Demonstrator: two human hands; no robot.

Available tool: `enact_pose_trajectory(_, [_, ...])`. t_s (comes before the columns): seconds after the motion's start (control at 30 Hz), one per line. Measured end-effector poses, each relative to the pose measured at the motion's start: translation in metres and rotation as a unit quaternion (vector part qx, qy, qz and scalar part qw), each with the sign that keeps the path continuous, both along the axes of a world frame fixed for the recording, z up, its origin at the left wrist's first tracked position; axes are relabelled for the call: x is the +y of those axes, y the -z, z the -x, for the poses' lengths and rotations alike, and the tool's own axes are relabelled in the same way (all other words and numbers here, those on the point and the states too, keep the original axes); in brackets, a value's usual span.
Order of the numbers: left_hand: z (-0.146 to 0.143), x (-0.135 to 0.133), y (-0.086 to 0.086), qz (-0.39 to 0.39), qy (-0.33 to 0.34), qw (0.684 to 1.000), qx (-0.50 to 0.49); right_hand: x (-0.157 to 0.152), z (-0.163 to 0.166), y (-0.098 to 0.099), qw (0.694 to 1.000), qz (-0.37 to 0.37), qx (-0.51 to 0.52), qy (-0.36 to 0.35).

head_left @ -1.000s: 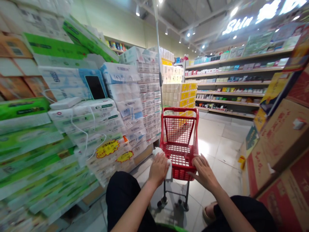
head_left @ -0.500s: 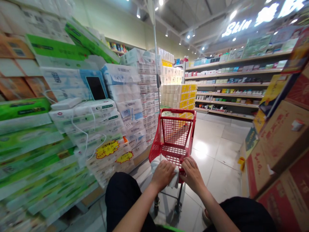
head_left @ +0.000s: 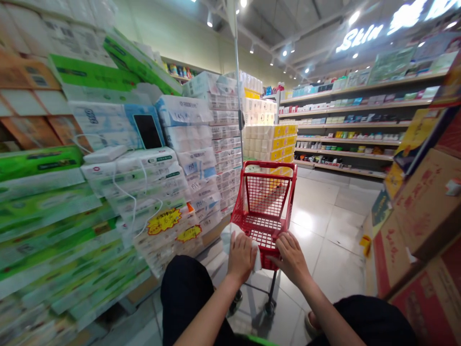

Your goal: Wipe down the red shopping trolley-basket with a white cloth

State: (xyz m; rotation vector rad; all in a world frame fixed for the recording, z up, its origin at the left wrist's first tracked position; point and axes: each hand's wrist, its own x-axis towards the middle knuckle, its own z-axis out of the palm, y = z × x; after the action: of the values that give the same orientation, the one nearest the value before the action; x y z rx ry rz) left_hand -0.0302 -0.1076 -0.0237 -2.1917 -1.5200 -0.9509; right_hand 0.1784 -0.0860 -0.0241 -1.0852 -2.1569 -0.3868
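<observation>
A small red shopping cart with a gridded basket stands between my knees, its near rim toward me. My left hand is closed over a white cloth, pressed at the near left corner of the cart; part of the cloth hangs out past my fingers on both sides. My right hand grips the near right corner of the cart's rim, fingers bent over the edge and thumb below. The cart's wheels rest on the tiled floor.
Tall stacks of packaged tissue line the left side, with a phone leaning there beside a white cable. Cardboard boxes are piled on the right. Shelves of small goods stand at the back. A thin metal pole rises behind the cart.
My left hand and the cloth have shifted slightly left along the cart's near rim. The cart sits a little further right in view; my right hand keeps its grip.
</observation>
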Motion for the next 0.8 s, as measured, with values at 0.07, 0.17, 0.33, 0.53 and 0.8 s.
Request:
enact_pose_trajectory(0.07, [-0.034,-0.003,0.001,0.007,0.018,1.0,0.002,0.003,-0.003,0.003,1.0,-0.002,0.003,0.002])
enact_pose_trajectory(0.17, [-0.065,-0.003,0.001,0.012,0.033,0.999,0.011,0.006,-0.006,0.006,1.0,-0.015,0.009,0.004])
enact_pose_trajectory(0.33, [-0.044,0.002,-0.002,0.033,0.1,0.992,0.065,0.004,-0.006,0.003,1.0,-0.009,0.014,-0.005])
enact_pose_trajectory(0.53, [0.036,0.007,-0.006,0.038,0.1,0.99,0.096,0.001,-0.005,-0.002,1.0,-0.009,0.01,-0.019])
enact_pose_trajectory(0.8, [0.039,0.0,-0.003,-0.001,-0.009,1.0,0.009,0.002,-0.002,0.003,1.0,-0.008,0.017,-0.013])
